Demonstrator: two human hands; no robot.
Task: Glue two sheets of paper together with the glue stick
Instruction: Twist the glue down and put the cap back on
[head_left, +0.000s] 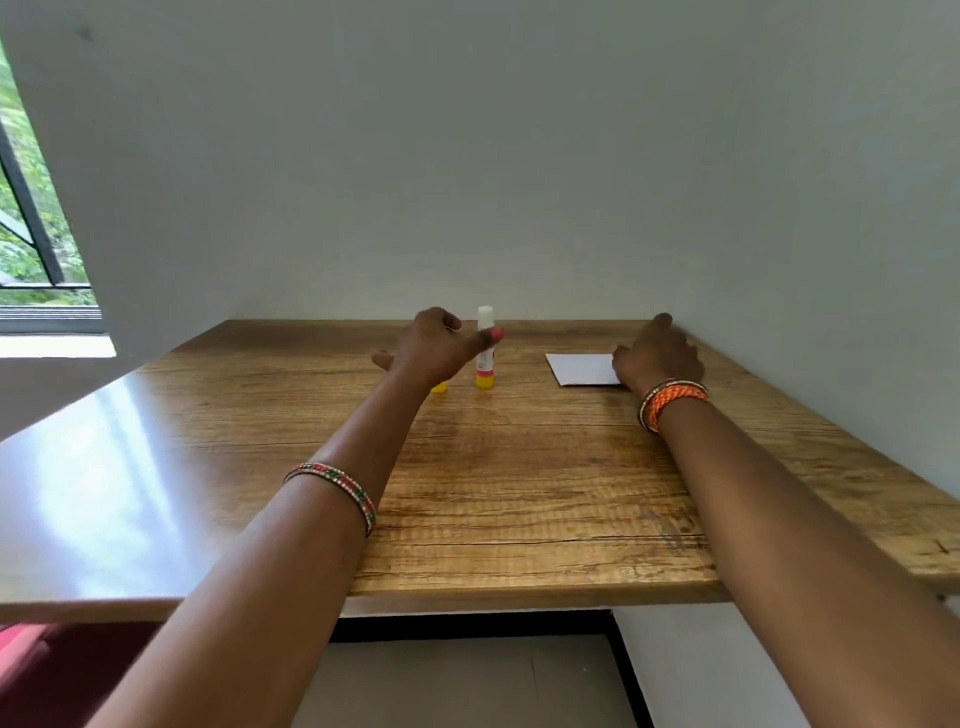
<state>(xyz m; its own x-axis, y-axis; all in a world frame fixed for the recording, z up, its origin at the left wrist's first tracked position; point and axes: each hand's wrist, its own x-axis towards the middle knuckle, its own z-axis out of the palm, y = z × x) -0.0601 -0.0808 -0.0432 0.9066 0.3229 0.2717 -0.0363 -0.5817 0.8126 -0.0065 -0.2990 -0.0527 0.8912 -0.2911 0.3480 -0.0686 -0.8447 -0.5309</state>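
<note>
1. Nearest the camera is the front edge of the wooden worktop (519, 587), with both forearms reaching over it towards the far wall.
2. The left hand (434, 343) hovers at the upright glue stick (485, 353). Its fingers are loosely curled and one fingertip sits at the tube, likely to take it; the grip has not closed on it.
3. A small yellow object (439, 386) shows below that hand, perhaps a cap.
4. The right hand (657, 353) rests on the white paper (582, 368), presumably to draw it closer. I cannot tell how its fingers lie.
</note>
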